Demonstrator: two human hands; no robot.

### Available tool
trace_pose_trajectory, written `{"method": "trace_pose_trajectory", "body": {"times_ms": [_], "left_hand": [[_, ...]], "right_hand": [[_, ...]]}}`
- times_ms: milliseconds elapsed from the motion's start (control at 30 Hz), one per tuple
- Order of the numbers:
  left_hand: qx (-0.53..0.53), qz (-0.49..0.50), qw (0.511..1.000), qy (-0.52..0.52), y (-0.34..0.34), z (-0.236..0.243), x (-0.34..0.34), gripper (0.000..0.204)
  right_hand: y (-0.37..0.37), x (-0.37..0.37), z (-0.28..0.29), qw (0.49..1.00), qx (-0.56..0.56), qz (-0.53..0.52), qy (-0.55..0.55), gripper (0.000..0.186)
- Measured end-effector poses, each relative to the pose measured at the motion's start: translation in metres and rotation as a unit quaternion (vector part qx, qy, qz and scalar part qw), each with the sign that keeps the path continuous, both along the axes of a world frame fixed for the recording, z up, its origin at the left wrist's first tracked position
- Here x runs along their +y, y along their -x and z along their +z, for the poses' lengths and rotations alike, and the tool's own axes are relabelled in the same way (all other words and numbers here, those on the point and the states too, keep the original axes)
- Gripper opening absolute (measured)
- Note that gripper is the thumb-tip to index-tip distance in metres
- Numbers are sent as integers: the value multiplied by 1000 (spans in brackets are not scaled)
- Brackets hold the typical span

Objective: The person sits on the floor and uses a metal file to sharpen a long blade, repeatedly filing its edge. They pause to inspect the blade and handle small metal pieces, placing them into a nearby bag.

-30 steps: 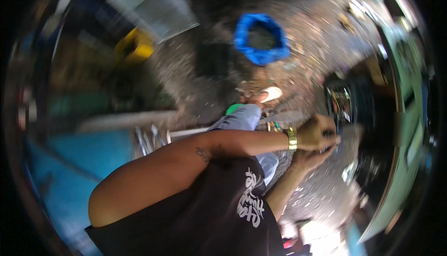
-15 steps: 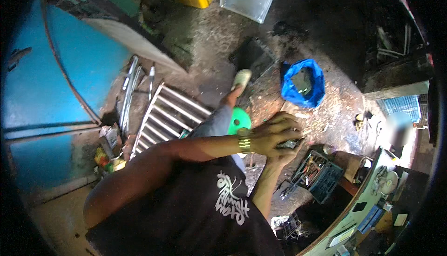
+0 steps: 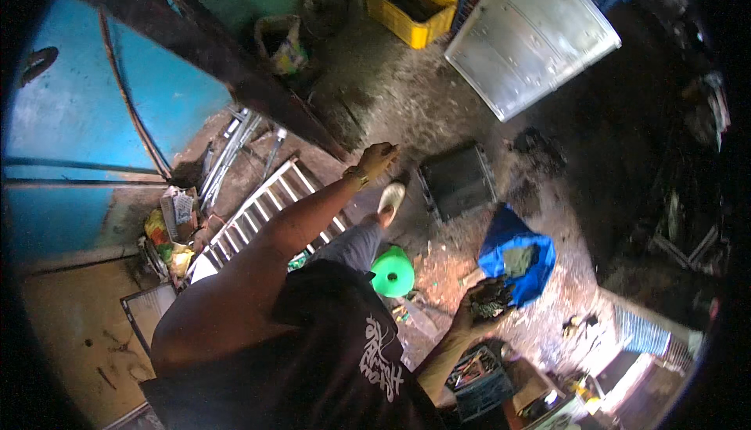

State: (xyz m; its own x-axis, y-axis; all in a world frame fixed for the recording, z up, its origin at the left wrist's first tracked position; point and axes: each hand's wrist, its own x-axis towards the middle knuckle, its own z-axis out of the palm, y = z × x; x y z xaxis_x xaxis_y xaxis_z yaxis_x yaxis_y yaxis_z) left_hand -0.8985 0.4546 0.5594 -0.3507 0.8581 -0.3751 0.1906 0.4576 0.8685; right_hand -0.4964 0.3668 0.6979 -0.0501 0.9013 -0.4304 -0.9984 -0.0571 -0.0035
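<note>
Dark clump in right hand, fingers cupped around
Left hand (fingers curled, contents unclear) has since swung away.

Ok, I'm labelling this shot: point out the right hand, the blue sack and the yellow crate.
Right hand [image 3: 466, 315], head view: middle of the hand.
Blue sack [image 3: 503, 231], head view: upper outer side.
Yellow crate [image 3: 397, 22], head view: near side wall.
</note>
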Motion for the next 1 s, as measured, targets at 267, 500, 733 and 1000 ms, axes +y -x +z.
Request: {"method": "trace_pose_trajectory", "body": {"times_ms": [267, 500, 733, 1000], "left_hand": [[-19, 169, 983, 65, 182, -29, 106, 48], [-41, 310, 948, 51, 270, 0, 122, 49], [-103, 404, 908, 33, 393, -57, 71, 50], [-214, 492, 839, 89, 560, -176, 88, 52]], "right_hand": [[94, 126, 26, 997, 28, 55, -51, 52], [116, 178, 9, 994, 3, 113, -12, 56], [120, 272, -60, 970, -50, 239, -3, 59], [135, 300, -113, 963, -108, 232, 82, 59]]}}
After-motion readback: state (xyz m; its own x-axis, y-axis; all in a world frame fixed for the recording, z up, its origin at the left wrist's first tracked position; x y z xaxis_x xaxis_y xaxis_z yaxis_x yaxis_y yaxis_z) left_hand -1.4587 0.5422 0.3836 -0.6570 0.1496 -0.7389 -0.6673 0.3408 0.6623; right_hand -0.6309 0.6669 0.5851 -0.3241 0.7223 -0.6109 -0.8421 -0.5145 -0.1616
